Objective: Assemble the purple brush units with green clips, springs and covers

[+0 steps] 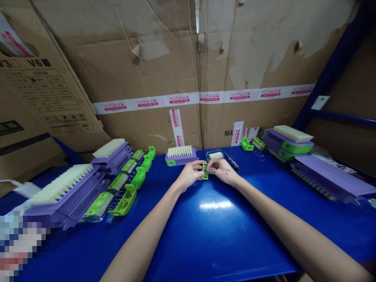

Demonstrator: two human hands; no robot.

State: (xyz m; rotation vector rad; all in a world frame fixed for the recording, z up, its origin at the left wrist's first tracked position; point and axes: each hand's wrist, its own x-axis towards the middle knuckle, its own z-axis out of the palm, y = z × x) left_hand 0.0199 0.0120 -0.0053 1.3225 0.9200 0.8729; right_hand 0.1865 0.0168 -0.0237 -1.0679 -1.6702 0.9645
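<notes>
Over the middle of the table my two hands meet at a small green plastic part (205, 171). My left hand (189, 173) pinches this part from its left side. On the right, the fingers of my right hand (222, 169) are closed on a metal coil spring (219, 171), whose one end touches the green part and whose coils stretch to the right. Just beyond my hands lie a clear box with a white block (215, 155) and a dark pen-like tool (232, 159). A purple brush with pale bristles (180, 154) stands behind my left hand.
At left are purple brush pieces (67, 188), green-topped clear boxes (100, 204) and green brackets (125, 199) in a row. More purple brushes (289, 143) are stacked at right, beside a green bracket (247, 144). Cardboard (147, 70) walls the back of the blue table (211, 243).
</notes>
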